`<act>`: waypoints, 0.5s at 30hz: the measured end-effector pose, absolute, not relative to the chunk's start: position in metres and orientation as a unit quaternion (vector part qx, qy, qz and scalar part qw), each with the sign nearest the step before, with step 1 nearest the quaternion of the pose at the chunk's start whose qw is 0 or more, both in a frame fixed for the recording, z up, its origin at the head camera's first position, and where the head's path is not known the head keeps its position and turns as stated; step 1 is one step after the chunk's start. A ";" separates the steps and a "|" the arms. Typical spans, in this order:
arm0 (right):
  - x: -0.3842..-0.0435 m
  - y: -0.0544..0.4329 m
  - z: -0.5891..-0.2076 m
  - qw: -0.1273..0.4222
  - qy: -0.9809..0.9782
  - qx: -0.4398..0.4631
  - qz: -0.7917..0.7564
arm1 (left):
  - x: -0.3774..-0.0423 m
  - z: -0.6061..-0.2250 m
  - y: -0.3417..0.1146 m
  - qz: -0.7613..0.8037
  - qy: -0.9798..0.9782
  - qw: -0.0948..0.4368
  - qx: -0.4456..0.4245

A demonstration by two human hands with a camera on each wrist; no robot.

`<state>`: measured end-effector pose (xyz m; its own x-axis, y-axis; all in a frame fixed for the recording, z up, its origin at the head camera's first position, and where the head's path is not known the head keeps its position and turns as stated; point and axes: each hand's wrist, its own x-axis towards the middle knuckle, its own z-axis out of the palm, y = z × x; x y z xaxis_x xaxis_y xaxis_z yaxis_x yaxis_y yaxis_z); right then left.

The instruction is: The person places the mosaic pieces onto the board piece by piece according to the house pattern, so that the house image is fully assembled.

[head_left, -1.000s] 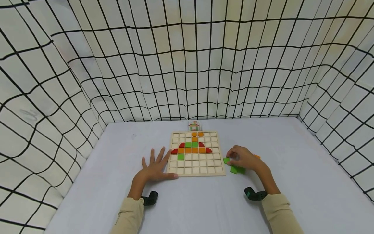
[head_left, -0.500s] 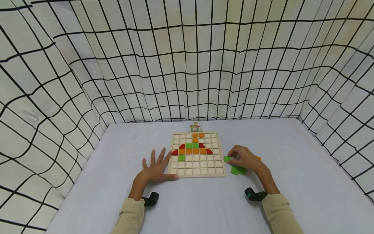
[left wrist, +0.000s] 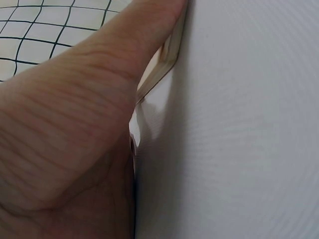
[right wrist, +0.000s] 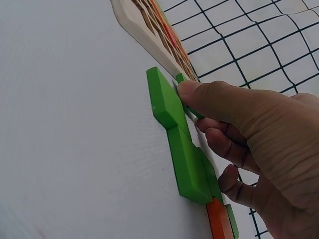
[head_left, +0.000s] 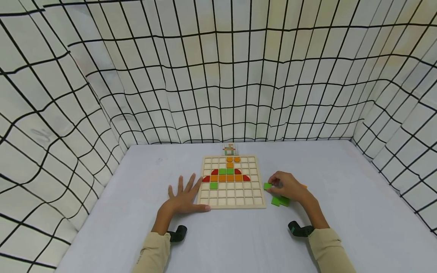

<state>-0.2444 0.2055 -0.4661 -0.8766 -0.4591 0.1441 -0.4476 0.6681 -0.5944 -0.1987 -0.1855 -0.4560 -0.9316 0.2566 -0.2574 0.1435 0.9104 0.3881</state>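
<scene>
A wooden grid board [head_left: 235, 207] lies on the white table, with red, orange and green tiles set in its upper and middle cells. My left hand [head_left: 184, 200] rests with spread fingers along the board's left side, its thumb at the near left corner. In the left wrist view, the thumb [left wrist: 149, 25] covers part of the board edge. Just right of the board, my right hand [head_left: 288, 186] pinches a green square tile [head_left: 267, 186] between thumb and fingers. Loose green tiles [right wrist: 192, 169] lie beneath and beside that hand.
A small pattern card [head_left: 230, 149] lies behind the board's far edge. An orange tile [right wrist: 219, 219] shows among the loose green ones, partly hidden by the right hand in the head view. White walls behind black netting [head_left: 239, 83] enclose the table's back and sides.
The head view has shifted slightly, so everything appears a little lower and further right. Both hands and the pinched green tile keep nearly the same places beside the board.
</scene>
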 end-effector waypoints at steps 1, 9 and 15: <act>-0.244 0.206 -0.466 0.007 0.913 -0.249 -0.324 | -0.199 -0.456 -0.185 0.183 0.966 0.152 0.104; -0.247 0.200 -0.463 0.002 0.907 -0.263 -0.329 | -0.200 -0.457 -0.186 0.179 0.967 0.150 0.104; -0.250 0.189 -0.461 0.001 0.893 -0.297 -0.337 | -0.199 -0.457 -0.185 0.183 0.966 0.151 0.104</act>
<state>-0.2501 0.1889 -0.4607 -0.8239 -0.5312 0.1977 -0.5294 0.5965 -0.6033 -0.1994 -0.1848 -0.4574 -0.9327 0.2570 -0.2531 0.1464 0.9110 0.3856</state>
